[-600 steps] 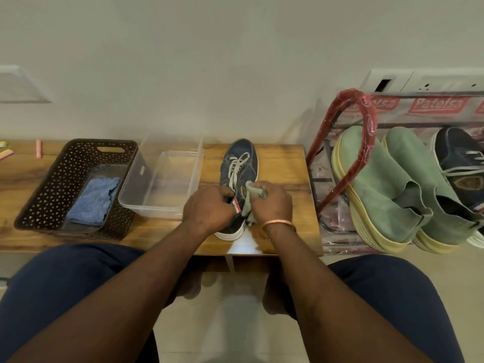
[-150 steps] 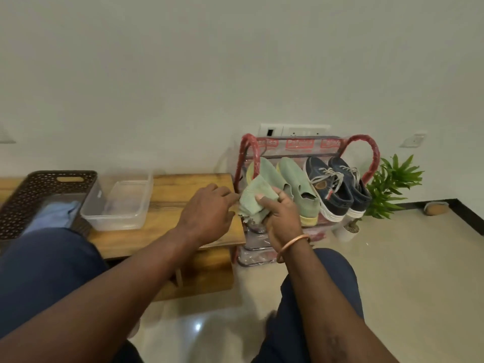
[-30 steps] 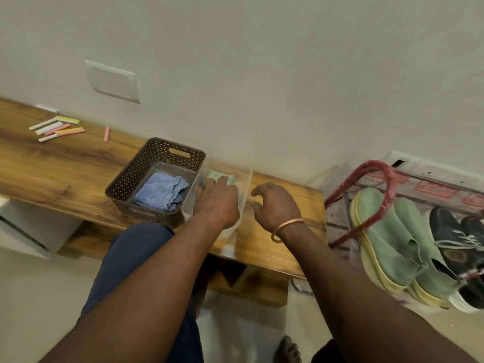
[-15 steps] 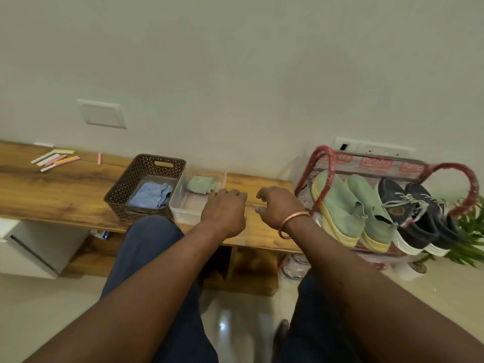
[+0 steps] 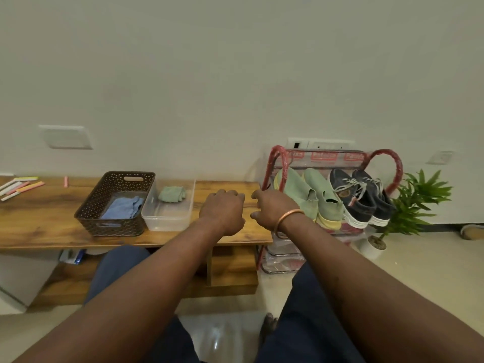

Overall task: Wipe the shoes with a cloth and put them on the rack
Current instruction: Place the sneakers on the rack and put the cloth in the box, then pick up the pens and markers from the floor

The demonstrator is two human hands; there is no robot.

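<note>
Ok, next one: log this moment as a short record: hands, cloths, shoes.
left hand: empty, fingers loosely curled, above the wooden bench
right hand: empty, loosely curled, copper bangle on wrist
green cloth: in the clear plastic tub
blue cloth: in the brown basket
red shoe rack: holds green slip-ons and navy sneakers

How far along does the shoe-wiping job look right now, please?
Done: the pale green slip-on shoes and the navy lace-up sneakers sit on the red-framed rack, and the green cloth lies in the clear plastic tub. In hand: the left hand and right hand are empty over the wooden bench. Left: seemingly nothing; no shoe waits on the bench.
</note>
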